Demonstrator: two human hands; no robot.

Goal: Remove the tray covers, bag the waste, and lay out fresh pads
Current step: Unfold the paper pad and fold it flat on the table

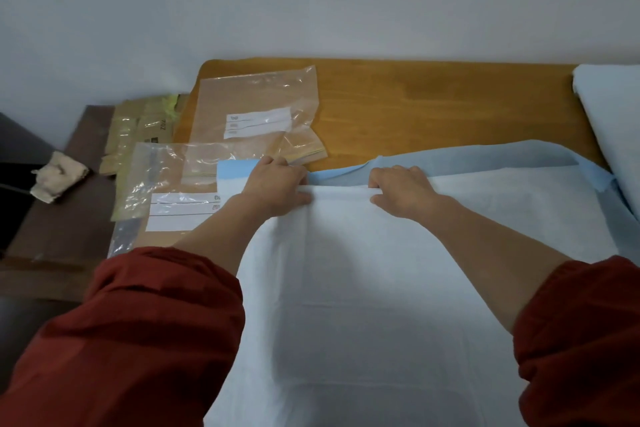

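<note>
On the wooden table (433,104), a white pad (346,288) with blue backing lies spread toward the near edge, its far edge folded back. Left hand (277,184) and right hand (401,191) both grasp that fold, fingers curled over the top, thumbs on the near side, hands close together. Red sleeves (138,340) pushed up. To the left, two clear labelled plastic bags (256,107), one partly under the pad's corner. Another pale blue pad (613,121) at far right. Crumpled cloth (59,177) on dark side table (69,236).
</note>
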